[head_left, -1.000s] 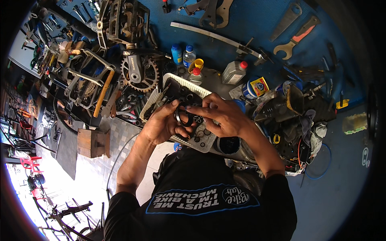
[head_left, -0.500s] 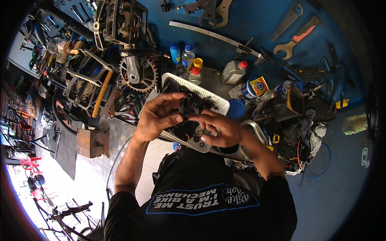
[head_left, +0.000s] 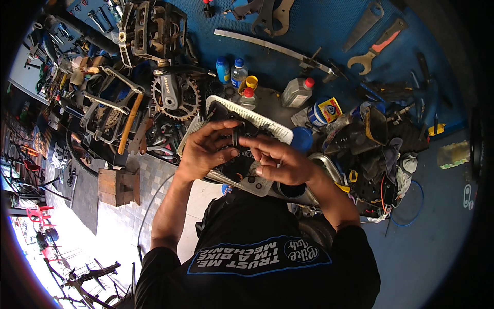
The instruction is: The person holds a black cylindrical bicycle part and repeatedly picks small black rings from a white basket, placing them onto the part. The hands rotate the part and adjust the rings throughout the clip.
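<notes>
My left hand [head_left: 204,150] is closed on a dark ring-shaped part [head_left: 235,137], gripped between thumb and fingers and seen nearly edge-on. My right hand [head_left: 284,160] comes in from the other side, its index fingertip at the ring. The other right fingers are partly bent and spread apart, with nothing visible in them. Both hands are above a cream perforated plastic basket [head_left: 274,126]. Inside it lie several small dark rings and parts, partly hidden under my hands.
Behind the basket stand a bottle with a red cap [head_left: 248,98] and a grey bottle [head_left: 298,92]. A crankset [head_left: 175,98] is at the left, near a wooden-handled tool [head_left: 130,123]. A blue round lid [head_left: 301,139] and a white-blue tub [head_left: 323,113] sit to the right.
The ring has turned more edge-on in my left hand. My right index finger has shifted slightly up along it. The whole view has moved a little.
</notes>
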A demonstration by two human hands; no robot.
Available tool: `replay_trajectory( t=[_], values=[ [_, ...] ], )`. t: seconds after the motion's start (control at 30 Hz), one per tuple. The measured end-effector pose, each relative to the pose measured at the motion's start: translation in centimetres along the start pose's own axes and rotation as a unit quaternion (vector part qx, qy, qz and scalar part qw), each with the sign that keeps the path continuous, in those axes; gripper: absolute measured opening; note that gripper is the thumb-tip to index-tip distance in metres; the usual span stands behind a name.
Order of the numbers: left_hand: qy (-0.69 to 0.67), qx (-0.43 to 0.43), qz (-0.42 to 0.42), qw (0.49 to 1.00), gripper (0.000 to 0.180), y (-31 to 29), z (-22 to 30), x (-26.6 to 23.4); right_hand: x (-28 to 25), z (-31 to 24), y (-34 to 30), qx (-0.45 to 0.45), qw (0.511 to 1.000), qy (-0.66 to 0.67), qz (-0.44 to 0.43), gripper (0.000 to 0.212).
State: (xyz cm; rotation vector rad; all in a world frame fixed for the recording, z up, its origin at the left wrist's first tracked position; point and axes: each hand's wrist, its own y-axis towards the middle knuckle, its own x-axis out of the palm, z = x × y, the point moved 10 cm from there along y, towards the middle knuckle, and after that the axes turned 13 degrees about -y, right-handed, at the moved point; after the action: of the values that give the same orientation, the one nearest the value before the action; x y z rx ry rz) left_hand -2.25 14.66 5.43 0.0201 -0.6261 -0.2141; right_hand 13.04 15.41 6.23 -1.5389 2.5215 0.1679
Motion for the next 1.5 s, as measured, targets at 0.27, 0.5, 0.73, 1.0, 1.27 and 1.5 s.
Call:
replay_trajectory(
  t=[0.27,0.5,0.73,1.0,1.27,1.5],
  values=[
    [-0.033,0.043,0.018,0.998,0.059,0.0,0.3,-1.0,-0.7,-0.8,0.6,-0.104,0.928,-0.349,0.084,0.076],
    [-0.051,0.105,0.033,0.993,0.060,0.9,0.6,-1.0,0.0,0.7,-0.6,-0.033,0.997,-0.063,0.027,0.084],
    [-0.056,0.091,0.082,0.991,0.057,0.0,-1.5,-2.7,-0.8,1.8,-1.5,-0.050,0.987,-0.143,0.052,0.060],
    [-0.264,0.056,0.144,0.952,0.060,-5.4,-7.4,-7.6,1.8,11.6,2.1,0.098,0.861,-0.494,0.069,0.027],
    [-0.248,0.091,0.143,0.954,0.067,-9.2,-6.8,-8.0,5.2,16.2,4.8,0.079,0.796,-0.599,-0.033,0.025],
    [-0.162,0.146,0.050,0.975,0.066,-8.4,-3.6,-6.0,5.6,17.6,4.8,0.070,0.803,-0.590,-0.039,0.017]
  ],
)
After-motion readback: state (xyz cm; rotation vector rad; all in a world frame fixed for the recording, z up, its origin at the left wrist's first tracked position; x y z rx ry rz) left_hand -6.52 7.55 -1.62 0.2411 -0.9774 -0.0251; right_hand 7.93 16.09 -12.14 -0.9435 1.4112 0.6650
